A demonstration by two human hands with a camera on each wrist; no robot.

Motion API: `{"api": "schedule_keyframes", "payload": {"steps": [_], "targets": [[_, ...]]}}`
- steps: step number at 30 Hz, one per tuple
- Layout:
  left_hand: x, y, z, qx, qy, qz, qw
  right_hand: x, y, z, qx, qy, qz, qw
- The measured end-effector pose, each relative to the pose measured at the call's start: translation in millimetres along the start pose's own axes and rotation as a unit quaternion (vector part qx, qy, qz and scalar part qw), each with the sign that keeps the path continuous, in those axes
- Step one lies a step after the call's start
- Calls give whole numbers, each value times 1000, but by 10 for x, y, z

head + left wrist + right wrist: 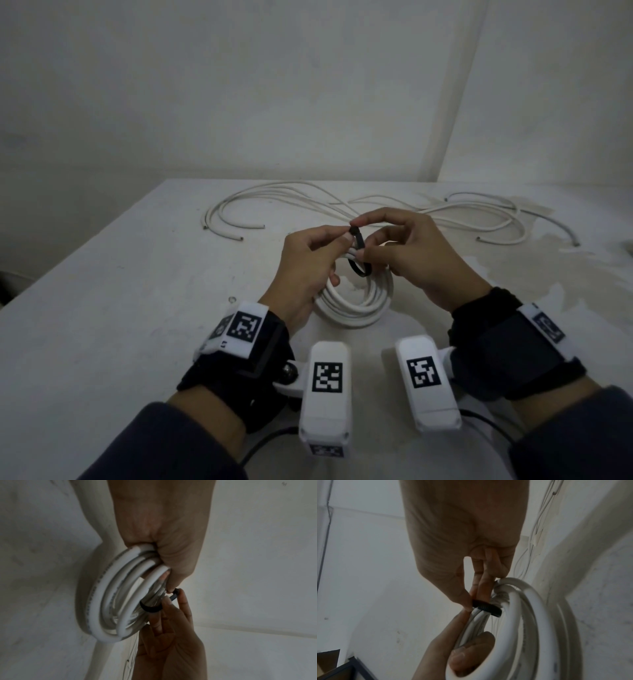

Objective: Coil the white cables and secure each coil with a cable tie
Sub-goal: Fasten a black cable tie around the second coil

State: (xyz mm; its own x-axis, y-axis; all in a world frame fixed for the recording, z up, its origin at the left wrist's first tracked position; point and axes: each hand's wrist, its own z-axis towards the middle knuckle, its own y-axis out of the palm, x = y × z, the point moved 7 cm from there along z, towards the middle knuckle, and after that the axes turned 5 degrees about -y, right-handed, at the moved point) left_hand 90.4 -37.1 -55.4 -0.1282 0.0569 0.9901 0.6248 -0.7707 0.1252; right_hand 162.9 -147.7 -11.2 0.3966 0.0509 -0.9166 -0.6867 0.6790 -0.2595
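Note:
A coil of white cable (356, 301) stands tilted at the middle of the white table, its lower loops near the surface. My left hand (308, 260) grips the coil's upper part (120, 588) and pinches the head end of a black cable tie (358, 246). The tie (151, 607) loops around the bundled strands (488, 608). My right hand (400, 246) pinches the tie between thumb and fingers just beside the left fingertips. The tie's free tail is hidden between the fingers.
Several loose white cables (342, 209) sprawl across the far half of the table (102, 308), with a grey cable (534, 212) at the far right. A stained patch marks the table's right side. White walls stand behind. The table's left edge drops off to a dark floor.

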Motion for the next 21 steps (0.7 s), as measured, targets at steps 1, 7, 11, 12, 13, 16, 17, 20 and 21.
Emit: {"api": "schedule_keyframes", "payload": {"steps": [1,7,11,12,13,16,17,20,21], "targets": [[1,1,-2,-1,-1,0,1000,2,0,1,0,1,-1,1000],[8,5,-9,-4,-5,-1,1000,9,20,11,-16,6,-17,1000],[16,15,-19,-10,-2,3,1000,22,26,11,-21,9,-19,1000],[22,18,-21,-11,0,7,1000,22,21,10,-18,9,-16,1000],[29,22,-23,-13,3,9,1000,22,16,9,-14,9,-12,1000],[39,28,-28,-15,7,12,1000,19,7,10,-8,7,-5,1000],[40,29,-27,-15,8,12,1000,20,5,11,-7,6,-3,1000],[45,21,-26,-13,10,15,1000,24,3,7,-9,4,5,1000],[48,21,-27,-12,11,16,1000,23,4,5,-11,3,7,1000]]}}
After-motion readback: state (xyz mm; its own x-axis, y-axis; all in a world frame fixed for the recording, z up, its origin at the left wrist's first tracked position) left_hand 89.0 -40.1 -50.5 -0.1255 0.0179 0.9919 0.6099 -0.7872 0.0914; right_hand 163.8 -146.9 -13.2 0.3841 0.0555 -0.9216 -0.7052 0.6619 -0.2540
